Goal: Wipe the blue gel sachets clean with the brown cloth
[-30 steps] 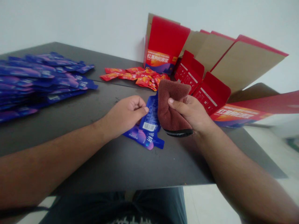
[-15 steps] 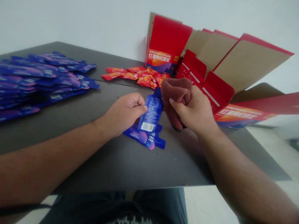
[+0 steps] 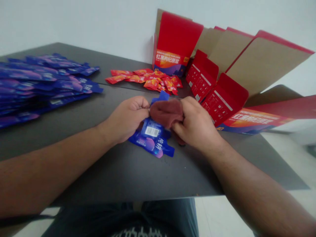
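Note:
Pinched in my left hand (image 3: 133,115) is the edge of a blue sachet (image 3: 151,130) with a white barcode at its lower end. My right hand (image 3: 195,121) grips a folded brown cloth (image 3: 165,111), which lies over the middle of that sachet and hides much of it. The sachet's top end shows above the cloth. Beneath it, another blue sachet (image 3: 158,148) with pink and purple print lies face up on the dark table (image 3: 128,177).
A large heap of blue sachets (image 3: 49,82) lies at the left. Several red-orange sachets (image 3: 148,79) are spread near the wall. Behind them stands an open red carton (image 3: 171,61); more open cartons (image 3: 254,120) with raised flaps stand at the right.
My right hand has brought the brown cloth left and down onto the held sachet, covering its middle. My left hand has shifted slightly left and keeps its pinch.

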A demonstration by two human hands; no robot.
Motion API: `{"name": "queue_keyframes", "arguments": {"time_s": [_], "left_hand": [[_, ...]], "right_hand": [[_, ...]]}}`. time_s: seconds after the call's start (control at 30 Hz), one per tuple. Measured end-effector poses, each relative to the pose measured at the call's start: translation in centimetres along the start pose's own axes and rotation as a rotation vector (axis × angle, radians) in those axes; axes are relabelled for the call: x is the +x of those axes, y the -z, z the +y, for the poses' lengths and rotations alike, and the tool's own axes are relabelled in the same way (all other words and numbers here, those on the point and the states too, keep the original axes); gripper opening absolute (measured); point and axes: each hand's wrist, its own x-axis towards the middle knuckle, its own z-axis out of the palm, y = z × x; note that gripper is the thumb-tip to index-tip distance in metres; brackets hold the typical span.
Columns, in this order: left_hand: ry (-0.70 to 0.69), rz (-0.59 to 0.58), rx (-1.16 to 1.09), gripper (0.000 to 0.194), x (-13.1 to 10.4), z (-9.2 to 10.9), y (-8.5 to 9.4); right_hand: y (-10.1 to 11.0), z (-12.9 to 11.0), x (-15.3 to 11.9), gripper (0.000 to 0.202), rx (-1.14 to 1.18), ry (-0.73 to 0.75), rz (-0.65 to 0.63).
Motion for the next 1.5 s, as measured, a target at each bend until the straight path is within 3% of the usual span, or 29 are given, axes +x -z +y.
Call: {"name": "queue_keyframes", "arguments": {"time_s": [0.07,0.17,0.33,0.4,0.57,0.67,0.8,0.9,0.97,1.13,1.2,1.27,1.4,1.5], "left_hand": [[0.01,-0.039,0.009,0.014,-0.3,-0.1,-0.1],[-0.009,-0.043,0.019,0.015,-0.4,0.0,-0.3],[-0.024,0.004,0.02,0.016,-0.2,0.8,-0.2],[-0.03,-0.031,0.061,0.016,-0.3,1.0,-0.1],[0.047,-0.057,0.028,0.015,-0.8,1.0,-0.3],[0.055,-0.056,-0.016,0.016,-1.0,1.1,-0.7],[0.098,0.02,-0.113,0.017,-0.8,1.6,-1.1],[0.058,0.06,-0.032,0.016,-0.6,1.9,-1.0],[0.041,0.058,0.021,0.016,-0.6,1.9,-0.9],[0.135,0.013,-0.067,0.016,-1.0,1.8,-1.2],[0.134,-0.007,-0.07,0.015,-1.2,1.7,-1.3],[0.128,0.01,-0.078,0.016,-1.2,1.7,-1.3],[0.065,0.084,0.007,0.017,-0.9,1.8,-0.9],[-0.01,0.079,0.11,0.015,-0.7,1.8,-0.7]], "right_hand": [[0.1,0.9,0.4,0.012,-0.02,-0.095,0.083],[-0.1,0.9,0.4,0.014,0.028,-0.115,0.06],[-0.5,-1.0,-0.5,0.016,0.22,0.157,-0.22],[-0.4,-1.1,-0.5,0.017,0.226,0.194,-0.252],[0.1,0.5,0.3,0.013,0.056,-0.114,0.021],[0.2,1.0,0.5,0.016,0.055,-0.184,0.053],[-0.3,-0.3,-0.2,0.013,0.135,0.009,-0.081],[-0.5,-1.5,-0.7,0.013,0.237,0.211,-0.254],[-0.4,-1.6,-0.7,0.014,0.232,0.217,-0.288],[0.1,0.4,0.2,0.013,0.027,-0.089,0.021],[0.1,0.9,0.4,0.016,0.0,-0.15,0.079],[0.0,0.6,0.3,0.017,0.037,-0.106,0.046],[-0.4,-1.7,-0.7,0.016,0.201,0.153,-0.198],[-0.5,-2.6,-1.1,0.015,0.218,0.205,-0.316]]}}
